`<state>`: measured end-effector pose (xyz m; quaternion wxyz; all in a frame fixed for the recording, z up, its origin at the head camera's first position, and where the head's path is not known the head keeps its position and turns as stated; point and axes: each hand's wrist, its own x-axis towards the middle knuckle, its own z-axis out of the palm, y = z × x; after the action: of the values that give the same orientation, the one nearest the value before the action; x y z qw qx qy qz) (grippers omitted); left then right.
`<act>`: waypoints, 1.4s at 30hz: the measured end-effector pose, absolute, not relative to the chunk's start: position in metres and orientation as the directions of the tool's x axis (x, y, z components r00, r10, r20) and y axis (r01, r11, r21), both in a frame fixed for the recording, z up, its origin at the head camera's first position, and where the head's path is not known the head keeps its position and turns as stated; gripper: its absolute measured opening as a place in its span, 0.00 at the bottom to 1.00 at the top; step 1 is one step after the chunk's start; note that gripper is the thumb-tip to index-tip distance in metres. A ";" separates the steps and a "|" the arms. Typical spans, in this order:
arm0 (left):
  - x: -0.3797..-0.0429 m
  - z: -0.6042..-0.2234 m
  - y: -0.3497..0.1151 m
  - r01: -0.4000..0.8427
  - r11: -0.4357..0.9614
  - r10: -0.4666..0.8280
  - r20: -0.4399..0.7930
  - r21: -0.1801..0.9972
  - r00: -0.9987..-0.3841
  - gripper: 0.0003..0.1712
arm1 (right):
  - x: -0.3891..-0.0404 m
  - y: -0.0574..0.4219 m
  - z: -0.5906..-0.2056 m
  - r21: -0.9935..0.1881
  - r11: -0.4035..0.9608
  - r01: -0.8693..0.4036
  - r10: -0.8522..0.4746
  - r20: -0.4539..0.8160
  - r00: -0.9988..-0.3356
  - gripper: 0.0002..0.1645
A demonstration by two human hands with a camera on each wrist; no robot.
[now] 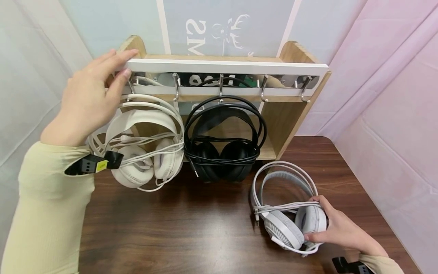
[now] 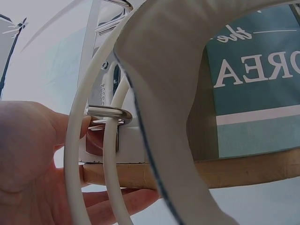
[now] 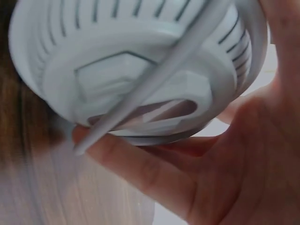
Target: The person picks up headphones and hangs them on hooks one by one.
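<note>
At the left end of the hook rack (image 1: pixel 226 68), my left hand (image 1: pixel 90 89) grips the corner, with the thumb in front and the fingers reaching over the top. Just below it, white headphones (image 1: pixel 147 118) hang from the end hook, their cord wound across the band; their band fills much of the left wrist view. My right hand (image 1: pixel 340 228) holds a second pair of white headphones (image 1: pixel 282 224) by one ear cup, low over the table at the right. The ear cup (image 3: pixel 140 79) appears close up in the right wrist view, with fingers (image 3: pixel 140 168) around it.
Black headphones (image 1: pixel 236 160) hang at the rack's middle hook, beside the white pair. Metal hooks (image 1: pixel 264 89) to their right bear nothing. The rack's wooden side panel (image 1: pixel 291 114) stands on the dark wooden table (image 1: pixel 191 228). Pale cloth walls (image 1: pixel 393 95) enclose the table.
</note>
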<state>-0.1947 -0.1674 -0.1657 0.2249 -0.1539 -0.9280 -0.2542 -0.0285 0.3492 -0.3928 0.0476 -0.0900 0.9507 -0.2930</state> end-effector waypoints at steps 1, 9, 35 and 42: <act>-0.195 -0.166 -0.168 0.400 0.824 0.171 0.496 0.402 -0.851 0.25 | -0.028 0.349 -0.394 -0.562 0.814 -0.150 -0.196 -0.022 -0.980 0.51; -0.195 -0.166 -0.169 0.397 0.821 0.171 0.488 0.411 -0.856 0.25 | -0.026 0.345 -0.401 -0.524 0.829 -0.194 -0.177 0.084 -0.981 0.56; -0.194 -0.165 -0.169 0.387 0.833 0.169 0.484 0.396 -0.858 0.25 | -0.023 0.330 -0.410 -0.457 0.851 -0.261 -0.067 0.397 -0.915 0.64; -0.194 -0.165 -0.169 0.391 0.833 0.172 0.489 0.391 -0.855 0.25 | -0.021 0.327 -0.413 -0.414 0.861 -0.295 -0.058 0.497 -0.866 0.65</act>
<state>-0.1945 -0.1686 -0.1654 0.2227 -0.1513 -0.9311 -0.2460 -0.0214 0.3266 -0.4127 -0.2411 -0.0945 0.9340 -0.2460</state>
